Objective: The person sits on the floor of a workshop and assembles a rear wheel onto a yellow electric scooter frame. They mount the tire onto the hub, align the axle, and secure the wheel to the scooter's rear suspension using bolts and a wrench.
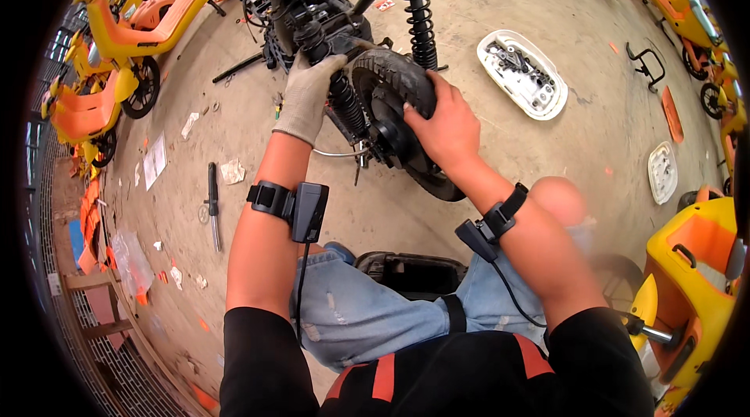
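Note:
A black scooter's rear wheel stands in front of me, its knobbly tire [406, 73] and dark hub [394, 140] tilted slightly. My right hand [447, 124], bare, grips the tire's right side, with the thumb over the tread. A pale work glove covers my left hand [305, 97]; it closes around a black part near the upper end of the left coil shock absorber [346, 105], and its fingertips are partly hidden. The right shock absorber [419, 19] rises beyond the tire. A dark engine block [336, 26] and cables lie ahead of my left hand.
Bolts and small parts fill a white tray [558, 93] at the right; another white tray [662, 175] lies farther right. A long dark tool [213, 206], papers [155, 161] and a plastic bag [133, 261] are on the floor at left. Yellow scooters [148, 11] line both sides.

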`<action>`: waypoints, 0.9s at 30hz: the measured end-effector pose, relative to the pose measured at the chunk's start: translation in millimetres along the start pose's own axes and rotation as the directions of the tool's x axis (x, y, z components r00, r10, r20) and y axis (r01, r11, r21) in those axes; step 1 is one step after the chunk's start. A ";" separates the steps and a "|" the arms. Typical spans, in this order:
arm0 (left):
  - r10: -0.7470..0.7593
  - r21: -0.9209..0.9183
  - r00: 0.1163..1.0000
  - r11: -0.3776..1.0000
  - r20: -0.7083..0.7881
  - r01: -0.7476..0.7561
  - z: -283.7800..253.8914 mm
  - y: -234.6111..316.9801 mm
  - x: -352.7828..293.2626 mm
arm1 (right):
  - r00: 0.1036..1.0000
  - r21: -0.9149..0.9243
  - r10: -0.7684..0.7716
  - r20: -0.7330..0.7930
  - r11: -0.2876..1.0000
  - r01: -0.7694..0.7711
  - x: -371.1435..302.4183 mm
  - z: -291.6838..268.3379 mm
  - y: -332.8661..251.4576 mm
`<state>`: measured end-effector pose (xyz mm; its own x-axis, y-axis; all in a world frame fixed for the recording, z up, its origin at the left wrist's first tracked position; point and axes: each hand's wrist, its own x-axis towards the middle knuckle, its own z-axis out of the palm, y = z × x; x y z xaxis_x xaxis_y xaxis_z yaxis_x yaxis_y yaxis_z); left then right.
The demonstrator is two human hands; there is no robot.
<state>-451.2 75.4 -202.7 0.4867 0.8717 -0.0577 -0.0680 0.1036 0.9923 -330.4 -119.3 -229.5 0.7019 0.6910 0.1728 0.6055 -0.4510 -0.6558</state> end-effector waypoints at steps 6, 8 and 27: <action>0.035 0.031 0.999 0.999 -0.019 -0.035 -2.6 -11.2 5.8 | 0.998 -0.028 0.031 0.057 0.999 -0.030 2.1 -2.5 -1.6; 0.043 0.013 0.999 0.999 -0.012 -0.043 -4.3 -10.1 4.6 | 0.997 -0.034 0.034 0.064 0.999 -0.031 2.3 -3.8 -4.0; 0.051 0.563 0.993 0.820 0.105 -0.101 -41.5 8.7 7.6 | 0.998 -0.102 -0.024 0.053 0.994 0.030 2.8 16.5 -8.4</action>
<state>-484.2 102.8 -199.2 0.5710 0.8209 0.0048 0.3856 -0.2734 0.8812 -339.8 -104.2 -235.6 0.6660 0.7308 0.1496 0.6610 -0.4853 -0.5723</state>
